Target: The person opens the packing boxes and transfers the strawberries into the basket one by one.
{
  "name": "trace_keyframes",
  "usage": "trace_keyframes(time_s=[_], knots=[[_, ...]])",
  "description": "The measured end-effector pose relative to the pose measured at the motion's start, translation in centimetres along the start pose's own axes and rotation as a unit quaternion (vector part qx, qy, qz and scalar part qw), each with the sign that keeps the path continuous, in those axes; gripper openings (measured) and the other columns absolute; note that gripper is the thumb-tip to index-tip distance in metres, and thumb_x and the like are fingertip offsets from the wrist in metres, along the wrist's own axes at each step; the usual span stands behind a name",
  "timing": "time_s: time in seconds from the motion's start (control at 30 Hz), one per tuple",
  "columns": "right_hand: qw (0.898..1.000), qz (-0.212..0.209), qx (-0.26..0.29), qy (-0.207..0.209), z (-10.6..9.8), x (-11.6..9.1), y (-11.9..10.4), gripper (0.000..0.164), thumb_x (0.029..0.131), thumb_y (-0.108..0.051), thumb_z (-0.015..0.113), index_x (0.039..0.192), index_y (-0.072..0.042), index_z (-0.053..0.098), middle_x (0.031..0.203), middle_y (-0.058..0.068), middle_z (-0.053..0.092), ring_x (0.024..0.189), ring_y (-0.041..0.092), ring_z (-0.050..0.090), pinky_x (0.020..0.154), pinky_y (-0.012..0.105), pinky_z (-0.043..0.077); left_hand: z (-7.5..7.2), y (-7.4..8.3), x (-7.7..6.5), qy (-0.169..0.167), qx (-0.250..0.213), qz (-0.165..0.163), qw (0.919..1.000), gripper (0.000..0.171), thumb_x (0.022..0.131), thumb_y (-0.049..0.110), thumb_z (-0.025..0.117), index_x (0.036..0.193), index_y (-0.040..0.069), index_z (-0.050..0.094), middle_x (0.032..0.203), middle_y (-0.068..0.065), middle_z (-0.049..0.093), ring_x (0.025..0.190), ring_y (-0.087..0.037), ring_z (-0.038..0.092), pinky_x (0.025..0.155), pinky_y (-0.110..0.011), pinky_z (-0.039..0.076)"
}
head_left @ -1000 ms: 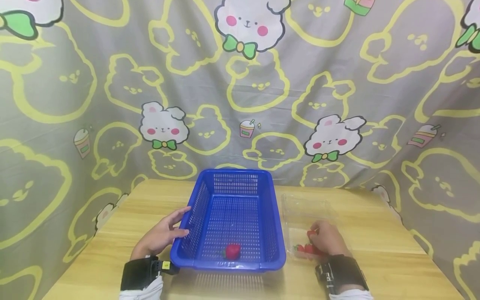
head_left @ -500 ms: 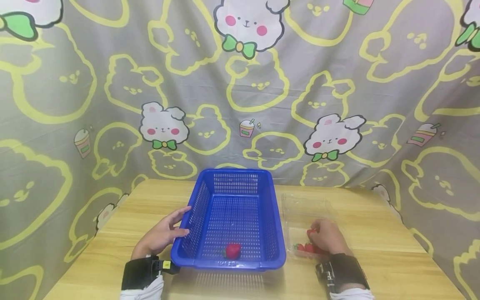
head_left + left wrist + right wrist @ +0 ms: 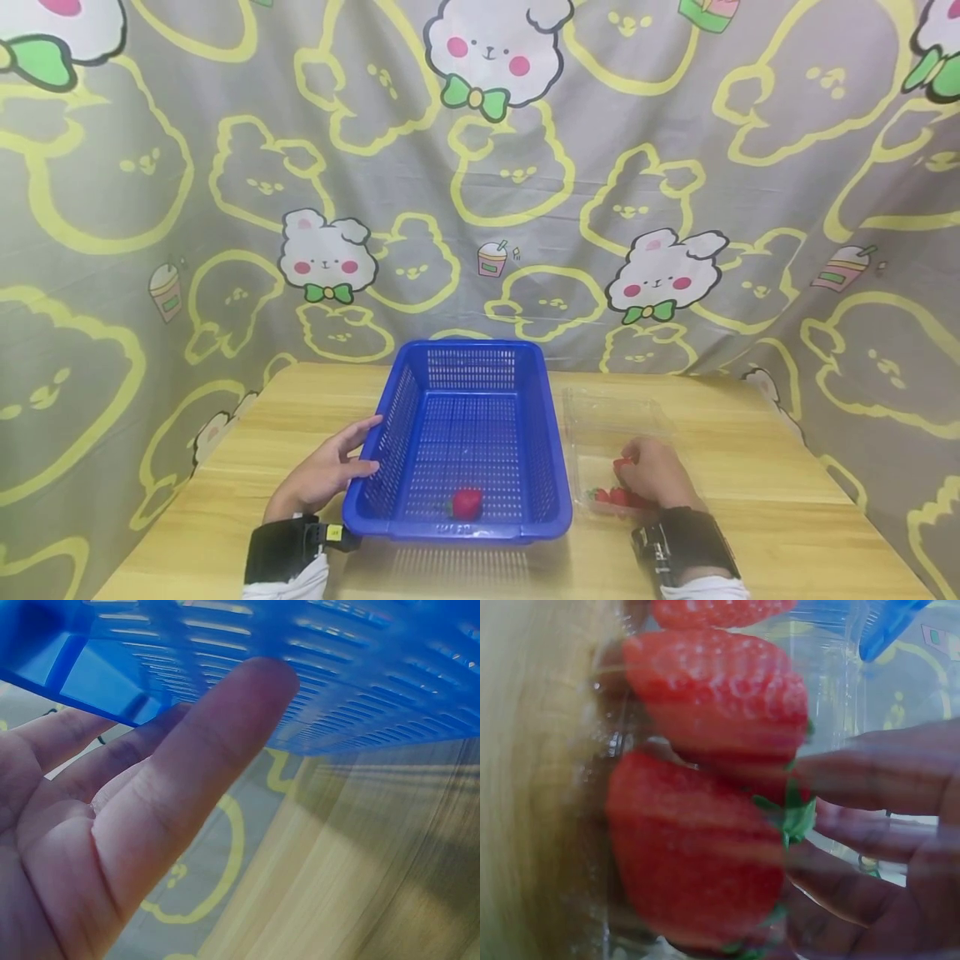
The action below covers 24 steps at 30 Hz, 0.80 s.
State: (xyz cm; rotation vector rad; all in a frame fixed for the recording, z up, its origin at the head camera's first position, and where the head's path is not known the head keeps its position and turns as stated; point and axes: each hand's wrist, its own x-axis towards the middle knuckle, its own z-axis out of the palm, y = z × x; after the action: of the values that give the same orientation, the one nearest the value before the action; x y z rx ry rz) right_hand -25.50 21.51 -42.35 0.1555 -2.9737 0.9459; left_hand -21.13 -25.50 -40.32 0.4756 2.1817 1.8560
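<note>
A blue plastic basket (image 3: pixel 561 483) with slotted walls stands in the middle of the table. One strawberry (image 3: pixel 467 503) lies on its floor near the front. My left hand (image 3: pixel 326 475) touches the basket's left side with thumb and fingers extended; in the left wrist view the thumb (image 3: pixel 225 727) lies against the slotted wall. To the right, my right hand (image 3: pixel 658 475) reaches into a clear plastic box (image 3: pixel 592 454) and pinches a strawberry (image 3: pixel 622 467), partly hidden by the fingers. Several more strawberries (image 3: pixel 705 855) with green leaves lie in the box's front part.
The wooden table (image 3: pixel 765 500) ends at a grey curtain (image 3: pixel 540 242) with yellow outlines and white rabbits, hanging close behind the basket. The clear box stands right beside the basket's right wall. Black bands (image 3: pixel 686 546) with cameras sit on both wrists.
Both hands, the basket and the strawberries stay nearly still. Only the head view shifts very slightly.
</note>
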Motion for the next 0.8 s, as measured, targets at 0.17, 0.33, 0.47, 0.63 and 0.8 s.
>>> trace_keyframes(time_s=[0.17, 0.33, 0.47, 0.63, 0.8], knots=[[1.0, 0.008, 0.01, -0.004, -0.01, -0.03, -0.11, 0.028, 0.074, -0.008, 0.067, 0.098, 0.006, 0.063, 0.088, 0.019, 0.066, 0.078, 0.03, 0.06, 0.069, 0.047, 0.054, 0.06, -0.12, -0.11, 0.002, -0.001, -0.002, 1.0, 0.069, 0.092, -0.002, 0.054, 0.147, -0.006, 0.011, 0.147, -0.042, 0.012, 0.121, -0.055, 0.04, 0.088, -0.057, 0.051], [1.0, 0.012, 0.012, -0.007, -0.1, -0.07, -0.17, 0.03, 0.073, -0.008, 0.067, 0.099, 0.006, 0.062, 0.09, 0.02, 0.065, 0.079, 0.03, 0.06, 0.069, 0.047, 0.054, 0.01, -0.26, -0.12, 0.002, -0.003, -0.001, 1.0, 0.07, 0.092, -0.001, 0.054, 0.147, -0.006, 0.012, 0.147, -0.042, 0.012, 0.122, -0.055, 0.039, 0.088, -0.058, 0.051], [1.0, 0.012, 0.012, -0.005, -0.2, -0.08, -0.2, 0.031, 0.071, -0.008, 0.066, 0.099, 0.006, 0.062, 0.09, 0.02, 0.065, 0.078, 0.029, 0.06, 0.068, 0.047, 0.053, -0.01, -0.29, -0.07, 0.002, 0.0, -0.001, 1.0, 0.07, 0.092, 0.0, 0.055, 0.147, -0.006, 0.012, 0.147, -0.042, 0.013, 0.121, -0.055, 0.04, 0.088, -0.058, 0.051], [1.0, 0.013, 0.012, -0.002, -0.34, -0.08, -0.28, 0.032, 0.07, -0.008, 0.066, 0.099, 0.006, 0.063, 0.089, 0.02, 0.064, 0.077, 0.029, 0.059, 0.067, 0.047, 0.053, 0.01, -0.22, 0.02, 0.0, -0.003, 0.001, 1.0, 0.07, 0.092, 0.0, 0.054, 0.147, -0.006, 0.011, 0.147, -0.042, 0.013, 0.121, -0.055, 0.041, 0.087, -0.057, 0.051], [1.0, 0.015, 0.013, -0.003, -0.54, -0.06, -0.5, 0.034, 0.069, -0.008, 0.067, 0.1, 0.007, 0.063, 0.088, 0.019, 0.065, 0.076, 0.028, 0.059, 0.066, 0.046, 0.053, 0.0, -0.11, 0.04, 0.002, 0.002, 0.0, 1.0, 0.069, 0.093, 0.0, 0.054, 0.147, -0.006, 0.012, 0.147, -0.042, 0.012, 0.121, -0.055, 0.04, 0.087, -0.057, 0.052]])
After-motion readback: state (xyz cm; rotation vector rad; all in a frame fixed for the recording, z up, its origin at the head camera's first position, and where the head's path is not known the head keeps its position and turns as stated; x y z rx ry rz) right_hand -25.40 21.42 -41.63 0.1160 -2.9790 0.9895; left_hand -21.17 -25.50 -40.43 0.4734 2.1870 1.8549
